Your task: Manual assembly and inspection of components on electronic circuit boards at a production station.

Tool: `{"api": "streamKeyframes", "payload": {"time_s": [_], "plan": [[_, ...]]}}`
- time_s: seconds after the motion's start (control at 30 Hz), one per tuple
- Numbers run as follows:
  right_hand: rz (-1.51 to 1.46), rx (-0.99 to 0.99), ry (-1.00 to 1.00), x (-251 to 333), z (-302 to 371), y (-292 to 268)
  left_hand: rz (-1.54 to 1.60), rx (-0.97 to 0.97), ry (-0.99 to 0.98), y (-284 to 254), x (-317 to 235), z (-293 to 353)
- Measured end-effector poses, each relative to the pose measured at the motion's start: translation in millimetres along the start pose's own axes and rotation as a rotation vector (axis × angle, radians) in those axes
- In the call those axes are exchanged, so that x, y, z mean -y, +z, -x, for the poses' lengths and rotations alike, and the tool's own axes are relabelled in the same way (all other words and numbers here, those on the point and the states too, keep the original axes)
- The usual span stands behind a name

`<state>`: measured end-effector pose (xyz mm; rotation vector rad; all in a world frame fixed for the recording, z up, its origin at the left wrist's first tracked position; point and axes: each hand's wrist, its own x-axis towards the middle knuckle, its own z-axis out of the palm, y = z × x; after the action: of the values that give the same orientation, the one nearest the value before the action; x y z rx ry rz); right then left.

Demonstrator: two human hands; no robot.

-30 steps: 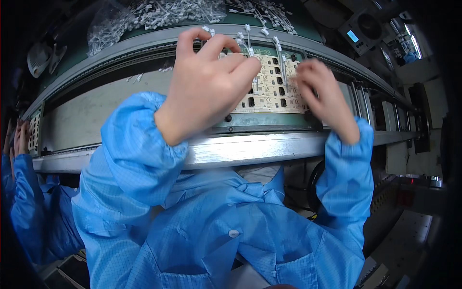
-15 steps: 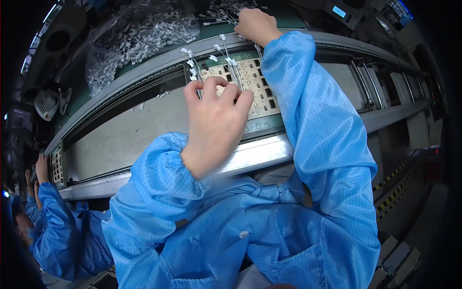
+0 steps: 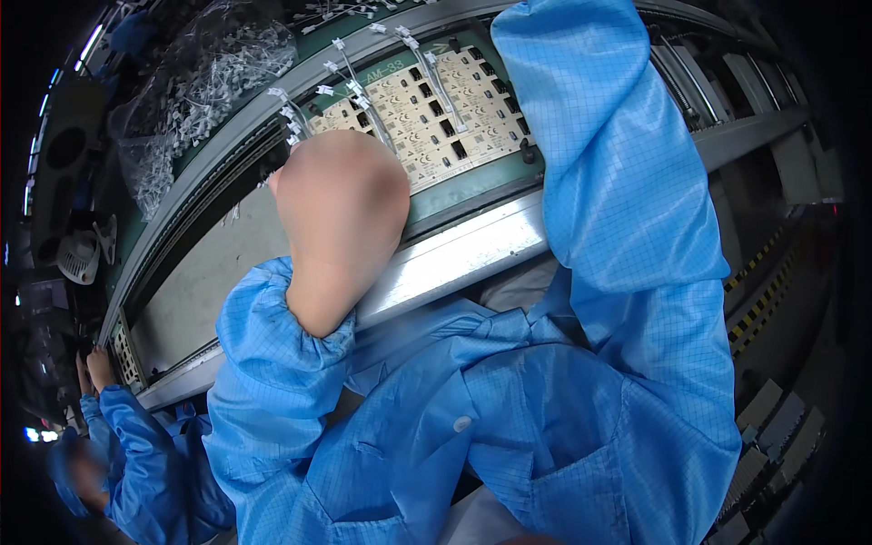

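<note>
My left hand (image 3: 343,213) is over the near left part of a beige circuit board panel (image 3: 411,118), back of the hand upward. Its fingers are curled under and smeared by motion, so any grip is hidden. The panel sits in a green carrier (image 3: 481,177) and bears rows of black parts. Short wire leads with white connectors stand on it or lean over its far edge; one lead (image 3: 443,95) lies across its middle. My right arm (image 3: 599,136) reaches past the panel's right side, and its hand is beyond the picture's top edge.
A clear plastic bag (image 3: 145,173) full of white-ended leads lies beyond the conveyor's far rail. The shiny near rail (image 3: 463,245) runs between me and the panel. At the left, a co-worker in blue (image 3: 150,445) has hands at another panel (image 3: 125,354). A small white fan-like device (image 3: 80,256) stands far left.
The view has shifted, and the panel appears higher up. My left hand has moved left across the panel and curled, uncovering its middle. My right hand has gone out of the picture.
</note>
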<state>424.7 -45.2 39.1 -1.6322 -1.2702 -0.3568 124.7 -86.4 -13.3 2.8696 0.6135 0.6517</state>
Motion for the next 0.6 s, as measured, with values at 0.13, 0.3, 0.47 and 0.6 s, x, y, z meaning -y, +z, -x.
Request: {"api": "streamKeyframes", "payload": {"time_s": [0.13, 0.3, 0.47, 0.6], "plan": [[-0.047, 0.023, -0.048, 22.0, 8.0, -15.3, -0.073, -0.024, -0.015, -2.8, 3.7, 4.3], [-0.179, 0.258, -0.074, 18.6, 35.5, -41.0, -0.114, -0.026, 0.014, -2.3, 3.4, 7.1], [-0.326, 0.448, 0.160, 32.7, 85.6, -83.5, -0.220, -0.043, 0.114, -5.4, -7.9, 7.1], [-0.302, 0.549, 0.072, 17.3, 127.3, -94.2, -0.222, -0.033, 0.190, -3.8, -9.7, 7.9]]}}
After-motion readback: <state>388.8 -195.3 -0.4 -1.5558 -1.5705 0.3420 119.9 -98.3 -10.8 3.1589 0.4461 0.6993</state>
